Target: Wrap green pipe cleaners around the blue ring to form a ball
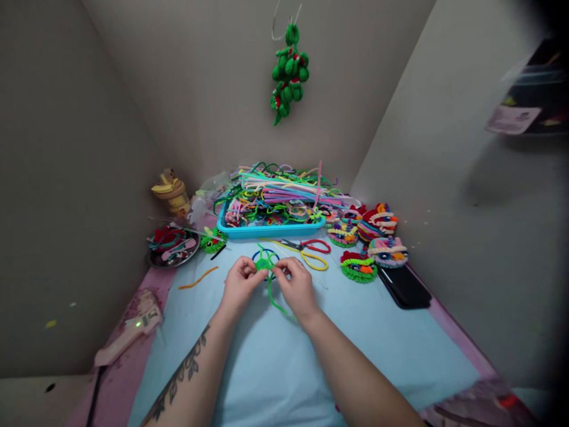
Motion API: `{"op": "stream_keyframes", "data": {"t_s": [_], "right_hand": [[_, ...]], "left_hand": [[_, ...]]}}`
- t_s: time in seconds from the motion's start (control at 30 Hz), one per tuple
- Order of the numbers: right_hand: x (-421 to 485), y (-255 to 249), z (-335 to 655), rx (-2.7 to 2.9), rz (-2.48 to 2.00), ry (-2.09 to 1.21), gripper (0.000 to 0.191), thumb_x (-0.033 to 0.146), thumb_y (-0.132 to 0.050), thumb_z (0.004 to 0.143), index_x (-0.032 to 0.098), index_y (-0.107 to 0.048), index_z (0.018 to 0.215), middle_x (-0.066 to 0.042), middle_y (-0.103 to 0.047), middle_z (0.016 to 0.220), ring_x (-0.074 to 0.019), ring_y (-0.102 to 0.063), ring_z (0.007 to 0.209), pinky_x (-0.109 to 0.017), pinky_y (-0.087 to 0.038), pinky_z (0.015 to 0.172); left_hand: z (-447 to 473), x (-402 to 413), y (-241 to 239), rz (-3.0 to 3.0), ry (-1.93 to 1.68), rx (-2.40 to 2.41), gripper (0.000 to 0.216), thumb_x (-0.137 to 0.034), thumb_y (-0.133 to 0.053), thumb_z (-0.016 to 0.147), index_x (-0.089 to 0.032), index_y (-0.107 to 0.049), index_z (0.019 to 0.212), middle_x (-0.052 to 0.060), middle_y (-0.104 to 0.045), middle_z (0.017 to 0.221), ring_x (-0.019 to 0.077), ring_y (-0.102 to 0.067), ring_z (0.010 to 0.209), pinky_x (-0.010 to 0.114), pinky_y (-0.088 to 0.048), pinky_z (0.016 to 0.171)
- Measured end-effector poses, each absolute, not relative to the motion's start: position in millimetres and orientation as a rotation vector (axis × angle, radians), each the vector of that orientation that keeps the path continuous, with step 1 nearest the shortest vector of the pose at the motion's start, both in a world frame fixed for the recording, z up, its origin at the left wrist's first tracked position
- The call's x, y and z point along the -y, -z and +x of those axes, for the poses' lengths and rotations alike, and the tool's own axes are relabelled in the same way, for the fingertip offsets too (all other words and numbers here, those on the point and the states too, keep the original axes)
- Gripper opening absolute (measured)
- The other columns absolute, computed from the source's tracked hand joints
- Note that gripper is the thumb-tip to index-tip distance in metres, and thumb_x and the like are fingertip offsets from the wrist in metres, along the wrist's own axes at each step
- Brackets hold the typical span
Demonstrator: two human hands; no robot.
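My left hand (241,281) and my right hand (296,283) meet over the middle of the table, fingers pinched together. Between them is a green pipe cleaner piece (265,261), wound at its centre, with loose ends sticking up and a long tail hanging toward me. A dark blue ring (255,255) shows around or behind it; whether it is joined to the green piece I cannot tell. Just beyond my right hand lie scissors (306,250) with one red and one yellow handle. An orange pipe cleaner (198,279) rests left of my left hand.
A blue tray (271,230) heaped with pipe cleaners stands at the back. Several finished colourful faces (358,267) and a black phone (404,286) are on the right. At left are a metal bowl (166,261), a green face (213,240) and a pink glue gun (128,335) with a lit green light.
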State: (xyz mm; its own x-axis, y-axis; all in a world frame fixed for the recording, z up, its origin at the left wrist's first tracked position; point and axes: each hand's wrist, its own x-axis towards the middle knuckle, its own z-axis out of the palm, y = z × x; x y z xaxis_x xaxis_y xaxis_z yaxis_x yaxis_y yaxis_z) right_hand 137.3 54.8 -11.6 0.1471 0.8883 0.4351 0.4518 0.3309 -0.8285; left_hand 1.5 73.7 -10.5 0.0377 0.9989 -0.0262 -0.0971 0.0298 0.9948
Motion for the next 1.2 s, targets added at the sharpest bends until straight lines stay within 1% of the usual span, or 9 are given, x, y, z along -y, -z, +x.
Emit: {"op": "stream_keyframes", "data": {"t_s": [0.13, 0.33, 0.5, 0.63, 0.77, 0.87, 0.97, 1.1, 1.2], "right_hand": [[-53.8, 11.8, 138.0, 1.478, -1.300, -0.427, 0.007, 0.021, -0.054, 0.078, 0.022, -0.061, 0.077, -0.003, -0.062, 0.077, -0.0181, -0.053, 0.080, -0.031, -0.041, 0.075], [-52.5, 11.3, 136.0, 1.455, -1.303, -0.460, 0.010, 0.022, -0.056, 0.077, 0.023, -0.065, 0.082, -0.004, -0.065, 0.079, -0.0190, -0.055, 0.082, -0.032, -0.043, 0.076], [-54.2, 12.7, 135.6, 1.356, -1.326, -0.530, 0.008, 0.023, -0.060, 0.074, 0.022, -0.065, 0.080, -0.003, -0.063, 0.077, -0.0168, -0.055, 0.077, -0.029, -0.044, 0.071], [-55.4, 13.7, 135.5, 1.289, -1.345, -0.613, 0.007, 0.024, -0.060, 0.072, 0.022, -0.066, 0.077, -0.001, -0.062, 0.074, -0.0156, -0.055, 0.073, -0.028, -0.043, 0.069], [-55.4, 14.5, 135.5, 1.300, -1.319, -0.652, 0.009, 0.024, -0.059, 0.072, 0.022, -0.067, 0.075, -0.002, -0.063, 0.072, -0.0168, -0.056, 0.075, -0.029, -0.043, 0.070], [-55.8, 15.1, 135.5, 1.331, -1.278, -0.670, 0.009, 0.023, -0.058, 0.074, 0.023, -0.067, 0.075, -0.003, -0.064, 0.075, -0.0179, -0.056, 0.079, -0.030, -0.042, 0.072], [-57.0, 15.5, 135.5, 1.385, -1.244, -0.672, 0.008, 0.020, -0.056, 0.074, 0.022, -0.064, 0.072, -0.003, -0.065, 0.078, -0.0181, -0.055, 0.082, -0.030, -0.041, 0.074], [-59.7, 16.7, 136.5, 1.449, -1.242, -0.629, 0.012, 0.015, -0.053, 0.074, 0.020, -0.059, 0.065, -0.002, -0.062, 0.076, -0.0173, -0.054, 0.080, -0.030, -0.040, 0.077], [-61.9, 18.1, 137.4, 1.494, -1.247, -0.601, 0.013, 0.013, -0.053, 0.072, 0.020, -0.058, 0.063, -0.002, -0.061, 0.074, -0.0171, -0.054, 0.079, -0.032, -0.039, 0.080]], "left_hand": [[1.7, -73.1, 8.1, 1.125, -1.179, -1.109, 0.034, -0.028, -0.072, 0.058, -0.019, -0.041, 0.070, -0.010, -0.043, 0.051, 0.0045, -0.038, 0.045, 0.017, -0.028, 0.048], [2.3, -71.7, 6.3, 1.119, -1.191, -1.106, 0.035, -0.029, -0.072, 0.057, -0.019, -0.041, 0.069, -0.010, -0.044, 0.051, 0.0050, -0.041, 0.045, 0.017, -0.029, 0.049], [2.4, -70.8, 5.8, 1.131, -1.156, -1.076, 0.034, -0.026, -0.072, 0.058, -0.019, -0.041, 0.069, -0.010, -0.044, 0.053, 0.0042, -0.038, 0.045, 0.017, -0.027, 0.048], [1.5, -70.9, 7.4, 1.168, -1.124, -1.102, 0.035, -0.029, -0.072, 0.057, -0.019, -0.040, 0.067, -0.010, -0.041, 0.051, 0.0042, -0.035, 0.044, 0.017, -0.026, 0.047], [0.2, -71.3, 9.0, 1.186, -1.119, -1.095, 0.035, -0.029, -0.072, 0.058, -0.019, -0.040, 0.067, -0.010, -0.041, 0.052, 0.0043, -0.035, 0.045, 0.017, -0.026, 0.047], [-0.6, -71.4, 8.8, 1.194, -1.121, -1.074, 0.034, -0.028, -0.071, 0.059, -0.019, -0.040, 0.068, -0.009, -0.042, 0.053, 0.0045, -0.036, 0.045, 0.017, -0.026, 0.047], [-1.2, -71.3, 8.7, 1.219, -1.119, -1.070, 0.033, -0.027, -0.071, 0.059, -0.019, -0.041, 0.068, -0.009, -0.041, 0.053, 0.0044, -0.035, 0.045, 0.017, -0.025, 0.047], [-1.8, -71.4, 11.3, 1.274, -1.111, -1.075, 0.031, -0.025, -0.070, 0.061, -0.018, -0.041, 0.068, -0.010, -0.037, 0.052, 0.0041, -0.030, 0.044, 0.017, -0.021, 0.045], [-1.8, -72.2, 13.2, 1.290, -1.101, -1.077, 0.031, -0.025, -0.071, 0.061, -0.018, -0.041, 0.067, -0.010, -0.037, 0.051, 0.0041, -0.030, 0.043, 0.018, -0.020, 0.045]]}}
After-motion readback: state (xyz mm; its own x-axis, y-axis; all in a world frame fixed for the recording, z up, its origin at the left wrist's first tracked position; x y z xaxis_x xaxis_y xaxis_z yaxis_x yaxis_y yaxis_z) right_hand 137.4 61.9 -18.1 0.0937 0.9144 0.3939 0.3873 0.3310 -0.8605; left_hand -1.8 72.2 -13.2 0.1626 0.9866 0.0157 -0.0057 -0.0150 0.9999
